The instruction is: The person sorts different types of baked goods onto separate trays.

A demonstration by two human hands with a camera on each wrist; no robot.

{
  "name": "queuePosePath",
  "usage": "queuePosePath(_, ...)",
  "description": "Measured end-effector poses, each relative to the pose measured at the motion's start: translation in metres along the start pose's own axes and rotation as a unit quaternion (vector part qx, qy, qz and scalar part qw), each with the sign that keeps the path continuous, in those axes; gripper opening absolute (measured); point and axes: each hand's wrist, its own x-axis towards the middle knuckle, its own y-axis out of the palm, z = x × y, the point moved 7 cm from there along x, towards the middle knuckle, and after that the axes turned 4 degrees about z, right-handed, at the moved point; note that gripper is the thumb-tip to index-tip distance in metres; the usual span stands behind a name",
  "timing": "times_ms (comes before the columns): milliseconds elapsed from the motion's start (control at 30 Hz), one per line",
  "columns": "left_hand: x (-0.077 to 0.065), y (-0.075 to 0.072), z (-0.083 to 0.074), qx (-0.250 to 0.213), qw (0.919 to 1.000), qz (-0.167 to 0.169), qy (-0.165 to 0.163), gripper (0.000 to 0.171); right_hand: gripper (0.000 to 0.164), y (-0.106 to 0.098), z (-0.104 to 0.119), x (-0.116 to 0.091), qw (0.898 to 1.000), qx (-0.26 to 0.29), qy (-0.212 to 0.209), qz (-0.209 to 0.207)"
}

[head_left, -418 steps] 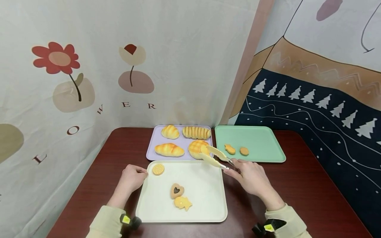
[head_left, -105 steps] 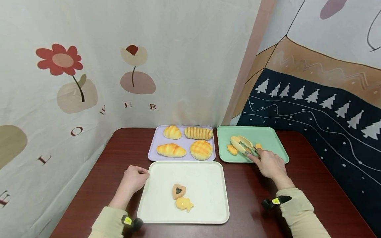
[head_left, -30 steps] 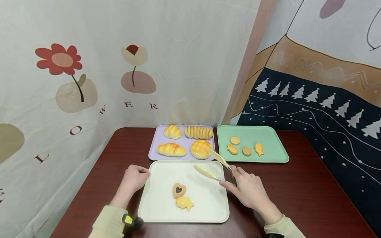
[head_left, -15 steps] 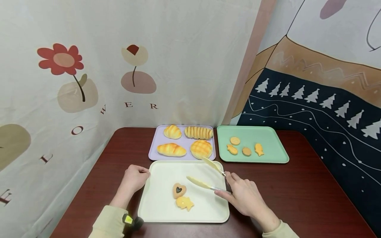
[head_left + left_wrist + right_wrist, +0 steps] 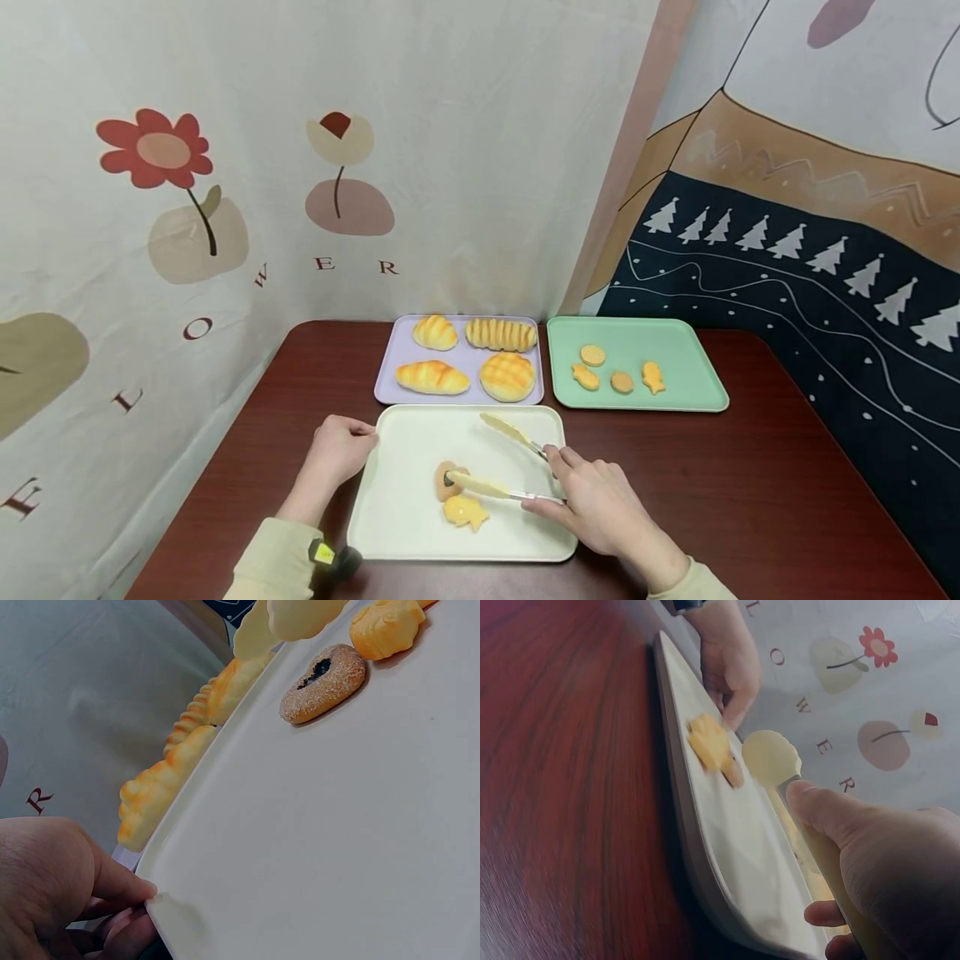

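Note:
My left hand [image 5: 341,450] pinches the left rim of the white tray [image 5: 405,540] between thumb and fingers, as the left wrist view [image 5: 67,885] also shows. On the tray lie a heart-shaped cookie [image 5: 442,492] with a dark centre and, touching it, a yellow fish-shaped cookie [image 5: 465,512]. My right hand [image 5: 600,504] holds a pair of tongs [image 5: 487,487] with cream tips and metal arms, spread apart over the tray. One tip overlaps the heart cookie in the head view; the other tip points toward the tray's back edge. Nothing sits between the tips.
Behind the white tray stands a purple tray [image 5: 384,379] with several breads. Right of it a green tray [image 5: 690,367] carries several small cookies, round and fish-shaped. All three trays rest on a dark red table [image 5: 787,483] against a printed curtain [image 5: 480,150].
The round cookie from the white tray's back left now lies on the green tray, and a second fish-shaped cookie has appeared there. The right hand has brought the spread tongs leftward and nearer to the heart cookie.

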Motion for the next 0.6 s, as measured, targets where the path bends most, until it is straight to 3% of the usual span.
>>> queuePosePath(400, 0.001, -0.001, 0.0, 0.002, 1.0, -0.005, 0.003, 0.02, 0.088, 0.003, 0.017, -0.011, 0.999, 0.001, -0.034, 0.029)
queuePosePath(600, 0.002, -0.001, 0.001, 0.001, 1.0, -0.006, 0.004, 0.019, 0.081, 0.005, 0.021, -0.021, 0.997, -0.01, -0.072, 0.009)
